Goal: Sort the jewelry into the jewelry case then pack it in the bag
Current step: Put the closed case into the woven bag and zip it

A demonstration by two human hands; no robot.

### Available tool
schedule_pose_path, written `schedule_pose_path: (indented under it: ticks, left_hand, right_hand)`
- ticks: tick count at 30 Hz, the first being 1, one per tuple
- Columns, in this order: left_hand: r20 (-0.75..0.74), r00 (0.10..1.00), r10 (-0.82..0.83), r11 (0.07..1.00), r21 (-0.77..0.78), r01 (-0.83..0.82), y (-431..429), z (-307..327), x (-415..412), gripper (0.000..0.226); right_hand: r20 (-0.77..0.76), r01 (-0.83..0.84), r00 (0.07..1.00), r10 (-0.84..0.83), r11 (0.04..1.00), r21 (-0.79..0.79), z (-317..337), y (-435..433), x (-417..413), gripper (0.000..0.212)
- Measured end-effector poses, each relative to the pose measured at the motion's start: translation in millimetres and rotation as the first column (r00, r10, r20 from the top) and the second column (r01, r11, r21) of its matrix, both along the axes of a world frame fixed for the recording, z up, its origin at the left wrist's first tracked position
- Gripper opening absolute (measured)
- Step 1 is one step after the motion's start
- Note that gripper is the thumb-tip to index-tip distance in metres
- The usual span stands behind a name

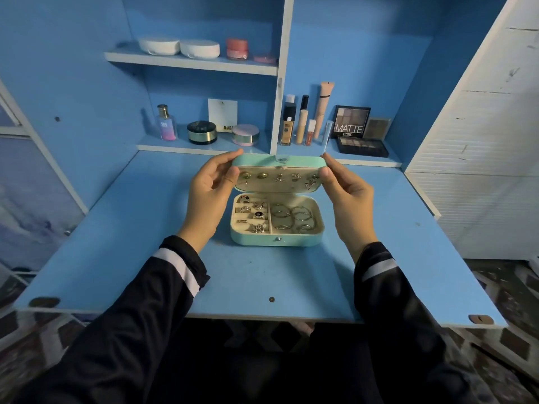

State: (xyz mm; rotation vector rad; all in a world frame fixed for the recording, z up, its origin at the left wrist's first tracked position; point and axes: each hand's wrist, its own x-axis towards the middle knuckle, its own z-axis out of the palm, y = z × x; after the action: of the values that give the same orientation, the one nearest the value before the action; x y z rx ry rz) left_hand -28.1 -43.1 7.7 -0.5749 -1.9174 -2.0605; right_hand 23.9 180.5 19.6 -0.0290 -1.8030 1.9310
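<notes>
A mint green jewelry case (253,239) sits on the blue desk (262,275), its lid (262,161) raised. Several earrings (278,177) are pinned to the inside of the lid. Several rings (253,214) fill the base's left slots, and silver bangles (293,220) lie in its right compartment. My left hand (208,196) pinches the lid's left end. My right hand (347,193) pinches its right end. No bag is in view.
Shelves behind the desk hold cosmetics: a perfume bottle (166,123), round jars (202,132), foundation tubes (302,123), eyeshadow palettes (361,147) and white compacts (179,47) higher up. A white louvred panel (478,158) stands at the right.
</notes>
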Motion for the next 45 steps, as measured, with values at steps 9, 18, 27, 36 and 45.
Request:
schedule_pose_path:
  ticks: [9,18,27,36,45]
  left_hand:
    - [0.126,0.99,-0.059,0.997,0.062,0.051,-6,-14,17,0.03]
    - [0.097,0.989,-0.112,0.992,-0.053,0.118,-14,-24,42,0.03]
    - [0.157,0.979,-0.132,0.967,-0.195,0.162,-21,-32,57,0.052]
    - [0.218,0.962,-0.166,0.943,-0.252,0.22,-28,-35,64,0.062]
    - [0.129,0.99,-0.058,0.916,-0.387,0.104,-26,-47,60,0.077]
  right_hand:
    - [0.02,-0.076,0.997,0.074,0.994,0.083,-9,3,22,0.039]
    - [0.09,-0.149,0.987,0.13,0.955,0.257,-24,10,41,0.047]
    - [0.131,-0.178,0.982,0.134,0.884,0.431,-36,14,54,0.053]
    - [0.166,-0.195,0.978,0.128,0.848,0.494,-46,19,56,0.053]
    - [0.181,-0.231,0.971,0.159,0.824,0.518,-46,21,57,0.051]
